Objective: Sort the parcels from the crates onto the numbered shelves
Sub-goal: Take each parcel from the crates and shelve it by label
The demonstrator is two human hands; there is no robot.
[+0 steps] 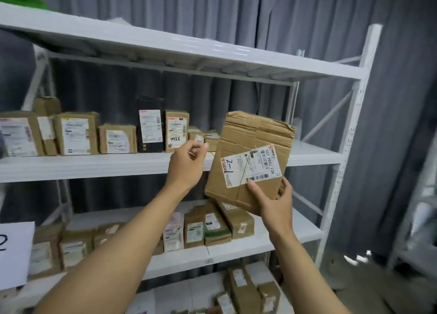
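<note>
The right hand (274, 202) grips a parcel (248, 148) by its lower corner, thumb on the front face and fingers behind. The parcel is in the air, tilted, in front of the right end of the middle shelf (314, 152) and above the lower shelf (283, 221). Its label (251, 165) faces the camera and bears a handwritten "2-1". The left hand (189, 162) is raised just left of the parcel and apart from it, its fingers curled in with the thumb near the forefinger. I can see nothing in it.

The likeliest slip comes from that one-corner grip. Most of the box hangs above and to the side of the hand, so it could pivot or drop onto the parcels on the lower shelf. A second hand under it would steady it.

The cardboard is creased and its top edge is crushed, so a hard squeeze could buckle it further.

The shelf end looks bare on the right, but small boxes (203, 137) sit just behind the left hand. Sliding the parcel in from the left could push them back or topple them.

A sign (14, 249) at the left shows a "2", but I cannot tell which level counts as "1". Misreading the code would put the parcel on the wrong shelf.
</note>
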